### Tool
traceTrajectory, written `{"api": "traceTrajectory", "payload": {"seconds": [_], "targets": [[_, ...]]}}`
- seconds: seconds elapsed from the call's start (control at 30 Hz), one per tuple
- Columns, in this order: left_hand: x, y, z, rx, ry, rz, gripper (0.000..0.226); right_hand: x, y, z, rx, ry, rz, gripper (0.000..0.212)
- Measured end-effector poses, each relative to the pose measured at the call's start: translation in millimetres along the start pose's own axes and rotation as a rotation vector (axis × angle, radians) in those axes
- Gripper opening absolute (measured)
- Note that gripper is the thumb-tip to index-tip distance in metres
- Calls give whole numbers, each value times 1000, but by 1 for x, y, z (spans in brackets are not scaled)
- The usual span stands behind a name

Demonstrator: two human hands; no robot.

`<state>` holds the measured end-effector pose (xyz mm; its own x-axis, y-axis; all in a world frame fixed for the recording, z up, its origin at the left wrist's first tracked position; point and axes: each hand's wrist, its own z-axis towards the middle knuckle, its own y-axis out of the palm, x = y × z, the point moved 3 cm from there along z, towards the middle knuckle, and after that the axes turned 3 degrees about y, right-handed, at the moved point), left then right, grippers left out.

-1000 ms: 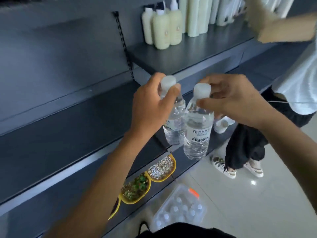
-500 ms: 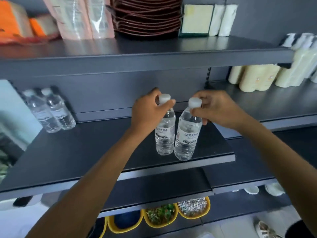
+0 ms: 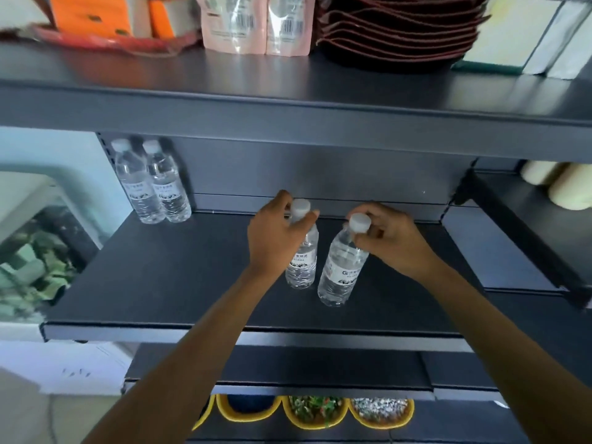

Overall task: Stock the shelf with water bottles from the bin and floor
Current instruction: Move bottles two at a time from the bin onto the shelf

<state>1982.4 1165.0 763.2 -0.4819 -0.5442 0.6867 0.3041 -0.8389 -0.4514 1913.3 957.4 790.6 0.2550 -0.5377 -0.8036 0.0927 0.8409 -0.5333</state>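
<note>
Left hand (image 3: 275,238) pinches the neck of one clear plastic white-capped water bottle (image 3: 302,262), upright over the dark grey metal shelf (image 3: 160,283); right hand (image 3: 394,241) grips a second, tilted bottle (image 3: 341,272) by its cap; released at that lean, it may topple and knock its neighbour.

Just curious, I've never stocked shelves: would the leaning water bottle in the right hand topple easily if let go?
Probably: the bottle leans, pinched near its cap by the right hand. It looks full, so likely heavy for its size. Being round, it might roll along the flat shelf if it fell.
</note>
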Motion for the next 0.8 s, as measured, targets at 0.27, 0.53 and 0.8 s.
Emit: {"api": "traceTrajectory", "payload": {"seconds": [0.27, 0.53, 0.8], "targets": [[-5, 11, -15, 27, 45, -66, 37, 23, 24, -4, 152, 48, 67, 32], [-46, 14, -59, -185, -90, -226, 73, 81, 52, -52, 128, 261, 169, 81], [-82, 33, -95, -388, -241, -110, 64, 124, 103, -75, 124, 435, -81, 64]]}}
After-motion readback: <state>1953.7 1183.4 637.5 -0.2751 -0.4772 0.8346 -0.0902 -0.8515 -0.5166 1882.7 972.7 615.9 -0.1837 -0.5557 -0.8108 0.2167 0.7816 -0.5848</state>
